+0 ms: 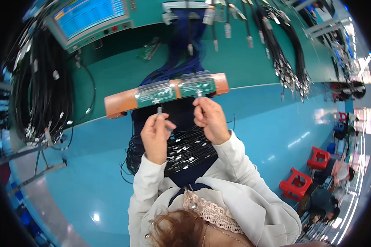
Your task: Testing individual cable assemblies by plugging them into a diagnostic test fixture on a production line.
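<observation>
My left hand pinches a cable connector, its silver end pointing up, just short of the lower edge of the left green circuit board. A small white socket sits on that edge. My right hand is closed on another cable connector at the edge of the right green circuit board. Whether that connector is fully seated I cannot tell. Both boards are mounted on an orange-brown bar at the bench's front edge. Many black cables with silver ends lie across my lap.
Dark blue wires run from the boards back across the green bench. A tester with a lit screen stands at the back left. Black cable bundles hang at left and right. Red stools and seated people are at right.
</observation>
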A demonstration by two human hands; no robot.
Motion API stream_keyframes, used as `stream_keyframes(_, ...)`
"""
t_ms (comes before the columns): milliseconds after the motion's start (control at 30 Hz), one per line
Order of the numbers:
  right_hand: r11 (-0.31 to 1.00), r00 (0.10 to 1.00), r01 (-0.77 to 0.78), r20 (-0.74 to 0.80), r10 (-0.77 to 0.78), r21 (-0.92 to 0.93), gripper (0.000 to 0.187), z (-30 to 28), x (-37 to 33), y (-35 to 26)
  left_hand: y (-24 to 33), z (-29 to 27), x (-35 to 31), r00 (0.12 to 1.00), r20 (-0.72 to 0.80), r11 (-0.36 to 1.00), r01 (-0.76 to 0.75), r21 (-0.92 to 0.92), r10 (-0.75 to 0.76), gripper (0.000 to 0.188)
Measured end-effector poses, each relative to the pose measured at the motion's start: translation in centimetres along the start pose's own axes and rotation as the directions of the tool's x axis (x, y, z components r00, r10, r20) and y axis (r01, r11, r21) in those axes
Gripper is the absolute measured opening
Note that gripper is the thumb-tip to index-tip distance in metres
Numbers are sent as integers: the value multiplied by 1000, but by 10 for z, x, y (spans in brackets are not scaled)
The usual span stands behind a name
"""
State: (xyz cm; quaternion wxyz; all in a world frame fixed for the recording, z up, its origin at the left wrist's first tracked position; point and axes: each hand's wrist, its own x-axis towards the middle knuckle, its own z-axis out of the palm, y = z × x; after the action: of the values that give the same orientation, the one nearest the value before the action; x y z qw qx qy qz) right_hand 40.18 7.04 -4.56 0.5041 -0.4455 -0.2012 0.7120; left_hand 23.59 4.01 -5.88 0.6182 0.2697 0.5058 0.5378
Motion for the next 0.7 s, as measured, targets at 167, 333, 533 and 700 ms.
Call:
stream_keyframes(167,999,1000,10,-29,-11,-50,20,1,0,-3,5,2,6,999,-21,1000,-24,-2,24,22)
stream_keyframes(333,998,1000,5,-26,-7,-65,21,1,1,-1,4,2,11,1000,-12,1000,-21,3,21,22)
stream_keyframes(533,998,1000,8,-21,-9,-62,21,0,0,-1,3,3,10,1000,5,999,-22,-44,22,18)
stream_keyframes(700,999,999,9,-42,-10,-45,20,2,-3,2,2,9,11,1000,-17,996,-24,-84,23,18)
